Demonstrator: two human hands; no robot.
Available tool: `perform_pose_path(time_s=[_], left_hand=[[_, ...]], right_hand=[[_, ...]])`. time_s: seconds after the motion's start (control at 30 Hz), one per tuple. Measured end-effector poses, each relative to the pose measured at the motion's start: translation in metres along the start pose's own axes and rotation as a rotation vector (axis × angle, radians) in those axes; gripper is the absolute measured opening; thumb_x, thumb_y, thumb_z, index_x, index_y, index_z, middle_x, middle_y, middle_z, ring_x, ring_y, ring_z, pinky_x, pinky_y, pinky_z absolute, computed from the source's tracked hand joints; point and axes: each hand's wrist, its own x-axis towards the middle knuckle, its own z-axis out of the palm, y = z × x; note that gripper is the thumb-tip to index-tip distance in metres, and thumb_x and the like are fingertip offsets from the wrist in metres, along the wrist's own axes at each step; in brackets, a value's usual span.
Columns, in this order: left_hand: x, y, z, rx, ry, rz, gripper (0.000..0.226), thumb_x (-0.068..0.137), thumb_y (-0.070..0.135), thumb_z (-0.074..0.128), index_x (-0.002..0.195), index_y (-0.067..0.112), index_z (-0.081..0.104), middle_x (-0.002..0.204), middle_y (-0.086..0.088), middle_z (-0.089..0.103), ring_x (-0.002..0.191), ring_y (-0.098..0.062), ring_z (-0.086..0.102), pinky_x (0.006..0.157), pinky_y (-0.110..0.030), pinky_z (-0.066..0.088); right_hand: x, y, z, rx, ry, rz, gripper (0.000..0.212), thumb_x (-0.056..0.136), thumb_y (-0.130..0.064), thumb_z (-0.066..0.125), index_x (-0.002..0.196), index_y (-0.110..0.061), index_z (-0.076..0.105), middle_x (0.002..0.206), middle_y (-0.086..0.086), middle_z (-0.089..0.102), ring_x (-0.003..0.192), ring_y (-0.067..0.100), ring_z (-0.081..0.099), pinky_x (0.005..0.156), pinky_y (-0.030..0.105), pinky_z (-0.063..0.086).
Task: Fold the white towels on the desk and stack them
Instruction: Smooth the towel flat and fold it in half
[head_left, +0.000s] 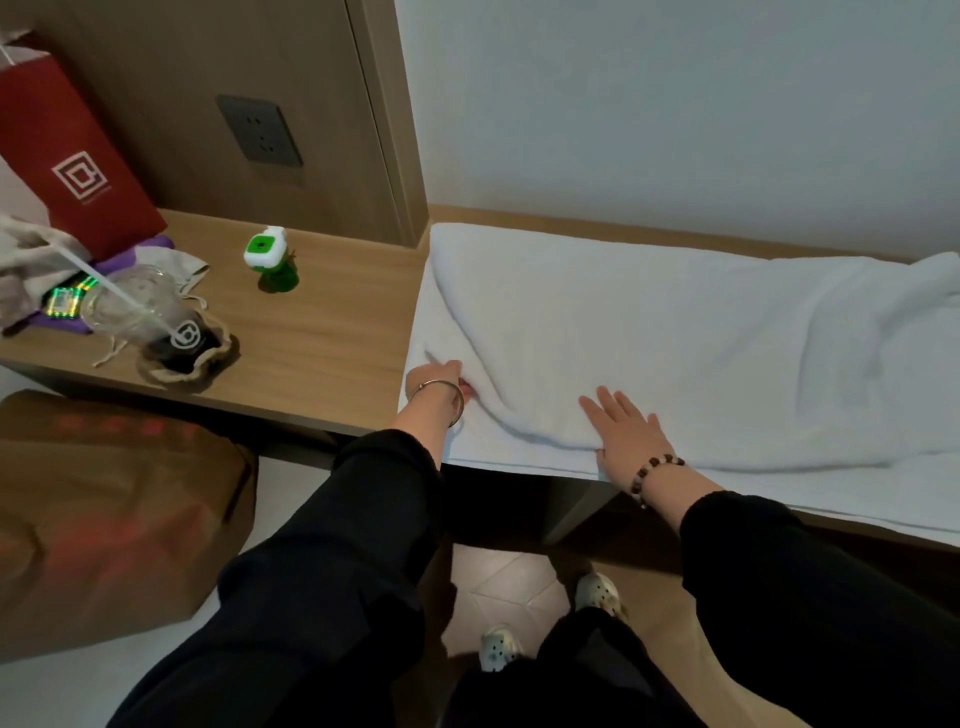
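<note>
While the towel (649, 322) lies spread along the table (322, 332), rumpled at its right end, the left grip (439, 382) pinches a fold near the left corner, fingers curled into the cloth. The right grip (628, 431) presses flat on the near edge, fingers straight, holding nothing. It looks like the first fold is being set up. Next, that corner needs carrying across, edges squared.

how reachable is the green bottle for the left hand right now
Probably yes: bare desk lies between the left hand and the green bottle, with nothing standing there. It grips the towel at its edge, so it would have to let go first.
</note>
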Motion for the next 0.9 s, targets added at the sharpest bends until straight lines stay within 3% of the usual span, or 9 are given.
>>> perform_pose_path(time_s=[0.03, 0.2, 0.47, 0.53, 0.6, 0.67, 0.77, 0.83, 0.9], left_hand=[[-0.003, -0.003, -0.004, -0.025, 0.038, 0.039, 0.008, 0.087, 0.007, 0.053, 0.081, 0.003, 0.056, 0.061, -0.01, 0.061, 0.062, -0.03, 0.06, 0.071, -0.044, 0.057], [-0.03, -0.044, -0.053, -0.275, 0.184, 0.187, 0.016, 0.085, 0.007, 0.048, 0.074, 0.01, 0.058, 0.068, -0.01, 0.062, 0.05, -0.023, 0.064, 0.046, -0.027, 0.052], [-0.04, -0.062, -0.064, -0.205, 0.162, 0.097, 0.01, 0.089, 0.007, 0.048, 0.086, 0.011, 0.057, 0.089, -0.013, 0.063, 0.063, -0.025, 0.067, 0.048, -0.024, 0.055], [-0.04, -0.059, -0.065, -0.192, 0.12, 0.07, 0.012, 0.089, 0.007, 0.047, 0.098, 0.008, 0.055, 0.095, -0.014, 0.062, 0.071, -0.029, 0.068, 0.061, -0.03, 0.058], [-0.043, -0.056, -0.065, -0.199, 0.083, 0.047, 0.015, 0.089, 0.006, 0.047, 0.104, 0.005, 0.053, 0.099, -0.015, 0.061, 0.084, -0.032, 0.066, 0.076, -0.036, 0.056], [-0.047, -0.057, -0.066, -0.279, 0.046, 0.03, 0.015, 0.089, 0.002, 0.046, 0.102, 0.002, 0.054, 0.092, -0.012, 0.061, 0.081, -0.027, 0.064, 0.078, -0.037, 0.054], [-0.053, -0.059, -0.072, -0.404, -0.002, -0.023, 0.012, 0.089, -0.001, 0.045, 0.091, 0.003, 0.056, 0.079, -0.009, 0.06, 0.074, -0.021, 0.062, 0.077, -0.036, 0.054], [-0.054, -0.061, -0.076, -0.397, -0.006, -0.026, 0.012, 0.09, -0.001, 0.046, 0.087, 0.005, 0.056, 0.078, -0.009, 0.057, 0.075, -0.02, 0.06, 0.082, -0.037, 0.053], [-0.054, -0.063, -0.08, -0.263, 0.066, 0.011, 0.009, 0.088, 0.001, 0.052, 0.087, 0.006, 0.059, 0.083, -0.008, 0.061, 0.076, -0.02, 0.061, 0.074, -0.033, 0.053]], right_hand=[[0.0, 0.0, 0.0, -0.001, -0.005, 0.003, 0.076, 0.095, -0.007, 0.041, 0.151, -0.03, -0.005, 0.158, -0.004, -0.016, 0.146, 0.017, -0.01, 0.116, 0.047, 0.003], [0.002, 0.003, 0.003, 0.015, 0.011, 0.001, 0.078, 0.093, -0.005, 0.041, 0.151, -0.031, -0.004, 0.158, -0.004, -0.015, 0.146, 0.017, -0.01, 0.116, 0.048, 0.003], [-0.001, -0.001, -0.008, 0.073, -0.02, -0.002, 0.072, 0.093, 0.004, 0.035, 0.152, -0.028, 0.009, 0.16, -0.003, -0.004, 0.146, 0.017, -0.003, 0.116, 0.047, 0.003], [-0.005, -0.002, -0.022, 0.166, 0.115, 0.001, 0.061, 0.092, 0.005, 0.031, 0.148, -0.019, 0.028, 0.157, 0.003, 0.02, 0.144, 0.019, 0.018, 0.117, 0.043, 0.005], [-0.018, -0.002, -0.03, 0.203, 0.467, -0.084, 0.054, 0.083, 0.01, 0.043, 0.134, -0.005, 0.049, 0.139, 0.015, 0.049, 0.129, 0.029, 0.045, 0.115, 0.04, 0.015], [-0.031, 0.004, -0.023, 0.129, 0.586, -0.207, 0.047, 0.074, 0.011, 0.053, 0.119, 0.002, 0.059, 0.119, 0.02, 0.062, 0.11, 0.036, 0.058, 0.109, 0.042, 0.027], [-0.043, 0.011, 0.002, -0.007, 0.255, -0.248, 0.046, 0.087, -0.006, 0.049, 0.133, -0.007, 0.048, 0.143, 0.01, 0.045, 0.131, 0.025, 0.041, 0.113, 0.034, 0.022], [-0.04, 0.014, 0.014, 0.048, 0.198, -0.2, 0.045, 0.093, -0.013, 0.046, 0.138, -0.013, 0.043, 0.154, 0.0, 0.028, 0.141, 0.016, 0.025, 0.116, 0.032, 0.017], [-0.035, 0.01, 0.015, 0.071, 0.212, -0.167, 0.035, 0.094, -0.016, 0.047, 0.13, -0.016, 0.049, 0.155, -0.004, 0.025, 0.142, 0.014, 0.023, 0.115, 0.032, 0.021]])
